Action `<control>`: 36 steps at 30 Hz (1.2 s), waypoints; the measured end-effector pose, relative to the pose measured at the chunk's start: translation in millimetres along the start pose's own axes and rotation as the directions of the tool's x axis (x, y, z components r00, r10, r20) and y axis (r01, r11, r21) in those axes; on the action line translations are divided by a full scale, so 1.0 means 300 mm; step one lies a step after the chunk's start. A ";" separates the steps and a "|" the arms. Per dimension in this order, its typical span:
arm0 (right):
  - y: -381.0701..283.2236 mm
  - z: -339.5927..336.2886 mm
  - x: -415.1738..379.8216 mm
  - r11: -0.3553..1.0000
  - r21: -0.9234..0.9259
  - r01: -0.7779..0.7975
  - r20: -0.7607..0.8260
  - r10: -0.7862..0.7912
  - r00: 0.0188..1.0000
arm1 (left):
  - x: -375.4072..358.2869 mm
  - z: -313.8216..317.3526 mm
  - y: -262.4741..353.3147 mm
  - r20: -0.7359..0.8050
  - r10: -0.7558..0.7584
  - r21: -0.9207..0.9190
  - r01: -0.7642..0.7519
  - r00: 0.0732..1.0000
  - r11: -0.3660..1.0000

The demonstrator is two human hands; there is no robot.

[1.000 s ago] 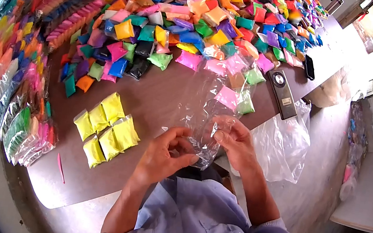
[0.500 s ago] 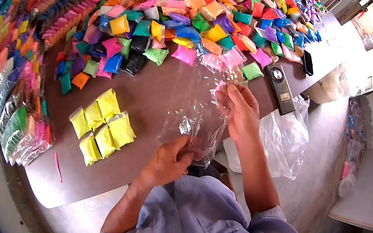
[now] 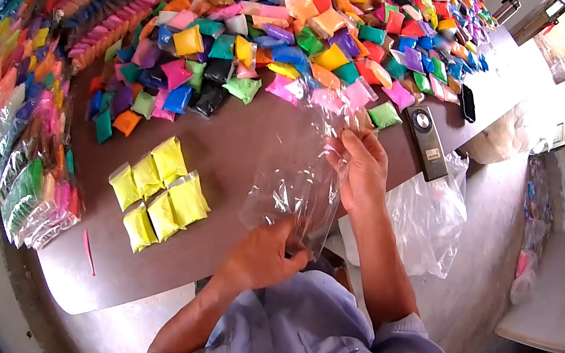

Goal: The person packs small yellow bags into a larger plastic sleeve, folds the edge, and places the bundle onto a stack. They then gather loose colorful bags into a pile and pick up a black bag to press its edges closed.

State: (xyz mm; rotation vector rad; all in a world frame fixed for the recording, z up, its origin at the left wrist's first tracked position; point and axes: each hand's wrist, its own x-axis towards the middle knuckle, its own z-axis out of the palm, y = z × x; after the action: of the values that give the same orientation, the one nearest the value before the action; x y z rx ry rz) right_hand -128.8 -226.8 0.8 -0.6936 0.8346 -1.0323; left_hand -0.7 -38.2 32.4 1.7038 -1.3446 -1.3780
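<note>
A clear, crinkled plastic bag (image 3: pixel 300 179) is stretched upright over the near edge of the brown tabletop (image 3: pixel 228 146), held at both ends. The left hand (image 3: pixel 263 255) is closed on the bag's lower end at about 6 o'clock from its middle, fingers curled around the film, while the right hand (image 3: pixel 364 171) is pinched together on the upper right edge at about 2 o'clock, fingertips pressed on the plastic. As a judgement, handling the bag well here calls for a firm pinch at the bottom and a light grip at the top, with the film kept taut so the two layers part cleanly rather than cling and wrinkle. At 9 o'clock from the bag lies a cluster of small yellow powder-filled packets (image 3: pixel 161 194), well apart from both hands; from 10 to 1 o'clock spreads a big heap of multicoloured packets (image 3: pixel 299 24). A black rectangular device with a round dial (image 3: pixel 430 142) lies at 2 o'clock, just beside the right hand, and a loose clear plastic bag (image 3: pixel 431 215) hangs off the tabletop's edge at 3 o'clock. Whether the held bag's mouth is open cannot be told: the film is transparent and glare blurs its edges. The left fingertips are hidden behind the plastic, and the stacked packs at the far left are cut off by the lens rim.
</note>
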 end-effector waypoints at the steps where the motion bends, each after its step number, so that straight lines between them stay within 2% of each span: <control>1: -0.003 -0.004 0.004 1.000 -0.002 -0.002 0.015 0.002 1.000 | -0.005 0.009 0.006 -0.040 -0.005 0.129 0.011 0.999 0.992; 2: -0.009 -0.006 0.011 1.000 -0.001 0.004 0.020 -0.004 1.000 | -0.011 0.016 0.007 -0.081 -0.006 0.254 0.027 0.997 0.967; 3: -0.030 0.008 0.007 1.000 -0.014 -0.005 0.004 0.005 1.000 | -0.020 0.020 0.002 -0.083 -0.001 0.258 0.023 0.997 0.966; 5: -0.053 0.019 0.004 1.000 -0.024 -0.007 -0.016 0.006 1.000 | -0.037 0.030 -0.011 -0.112 0.061 0.014 -0.060 0.992 0.998; 6: -0.056 0.021 0.001 0.998 -0.061 -0.014 -0.022 0.013 1.000 | -0.049 0.035 -0.016 -0.111 0.068 0.018 -0.066 0.992 0.998; 8: -0.061 0.022 -0.009 0.995 -0.097 -0.018 -0.028 0.015 1.000 | -0.074 0.039 -0.020 -0.216 0.161 -0.053 -0.176 0.963 0.983; 11: -0.056 0.012 -0.020 0.982 -0.187 0.018 -0.010 -0.020 1.000 | -0.120 0.014 0.011 -0.305 0.119 -0.099 -0.156 0.945 0.983; 12: -0.046 -0.011 -0.016 0.980 -0.200 0.008 0.053 0.003 0.999 | -0.129 -0.014 0.014 -0.307 0.120 -0.097 -0.156 0.944 0.983; 14: -0.040 -0.018 -0.031 0.977 -0.213 -0.003 0.122 0.029 0.992 | -0.129 -0.088 0.026 -0.358 0.265 0.125 -0.235 0.896 0.964; 15: -0.049 -0.007 -0.051 0.965 -0.260 -0.017 0.161 0.061 0.985 | -0.114 -0.114 0.049 -0.407 0.144 0.062 -0.130 0.902 0.990; 16: -0.054 0.002 -0.066 0.951 -0.308 -0.029 0.197 0.094 0.976 | -0.084 -0.140 0.055 -0.411 0.143 0.064 -0.128 0.900 0.990; 17: -0.052 0.006 -0.072 0.932 -0.364 0.003 0.236 0.089 0.968 | -0.048 -0.167 0.051 -0.523 0.325 0.328 -0.166 0.787 0.930; 18: -0.048 0.001 -0.076 0.932 -0.361 0.001 0.240 0.092 0.966 | -0.012 -0.191 0.048 -0.564 0.515 0.573 -0.144 0.646 0.807; 20: -0.042 -0.008 -0.077 0.875 -0.483 -0.031 0.304 0.201 0.931 | 0.067 -0.239 0.053 -0.553 0.566 0.612 -0.163 0.611 0.774; 21: -0.043 0.003 -0.086 0.879 -0.477 0.013 0.363 0.184 0.913 | 0.098 -0.257 0.054 -0.537 0.616 0.647 -0.188 0.576 0.739; 22: -0.050 0.014 -0.097 0.879 -0.477 0.015 0.366 0.183 0.912 | 0.117 -0.270 0.051 -0.538 0.617 0.648 -0.186 0.574 0.738; 24: -0.077 0.038 -0.127 0.861 -0.502 -0.080 0.366 0.296 0.882 | 0.148 -0.284 0.037 -0.481 0.544 0.568 -0.228 0.688 0.791; 25: -0.087 0.045 -0.133 0.850 -0.520 -0.084 0.379 0.318 0.869 | 0.165 -0.285 0.027 -0.480 0.542 0.567 -0.228 0.690 0.792; 27: -0.073 0.037 -0.122 0.844 -0.533 -0.063 0.398 0.315 0.862 | 0.200 -0.287 0.003 -0.512 0.419 0.295 -0.304 0.750 0.906; 28: -0.068 0.034 -0.119 0.838 -0.545 -0.040 0.417 0.312 0.854 | 0.216 -0.287 -0.016 -0.512 0.418 0.295 -0.304 0.751 0.906; 30: -0.058 0.036 -0.127 0.855 -0.516 -0.060 0.403 0.304 0.863 | 0.239 -0.286 -0.045 -0.568 0.303 0.091 -0.307 0.765 0.947; 31: -0.053 0.036 -0.133 0.871 -0.486 -0.078 0.389 0.296 0.872 | 0.240 -0.287 -0.050 -0.568 0.301 0.089 -0.306 0.766 0.948; 33: -0.038 0.015 -0.132 0.863 -0.502 -0.059 0.390 0.286 0.875 | 0.241 -0.289 -0.053 -0.668 0.437 0.357 -0.256 0.602 0.898; 34: -0.035 0.013 -0.137 0.855 -0.516 -0.038 0.392 0.276 0.878 | 0.245 -0.288 -0.064 -0.669 0.435 0.355 -0.254 0.603 0.899; 35: -0.035 0.017 -0.152 0.834 -0.545 -0.085 0.300 0.289 0.909 | 0.253 -0.287 -0.080 -0.683 0.476 0.412 -0.246 0.554 0.878; 36: -0.032 0.016 -0.156 0.834 -0.545 -0.086 0.301 0.290 0.908 | 0.256 -0.288 -0.086 -0.693 0.516 0.466 -0.233 0.504 0.853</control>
State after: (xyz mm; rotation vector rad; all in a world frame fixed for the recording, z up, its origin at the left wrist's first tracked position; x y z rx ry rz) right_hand -141.8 -186.4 23.3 -1.2030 0.8308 -0.4532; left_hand 86.6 -114.3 8.3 1.7256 -1.2783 -0.0317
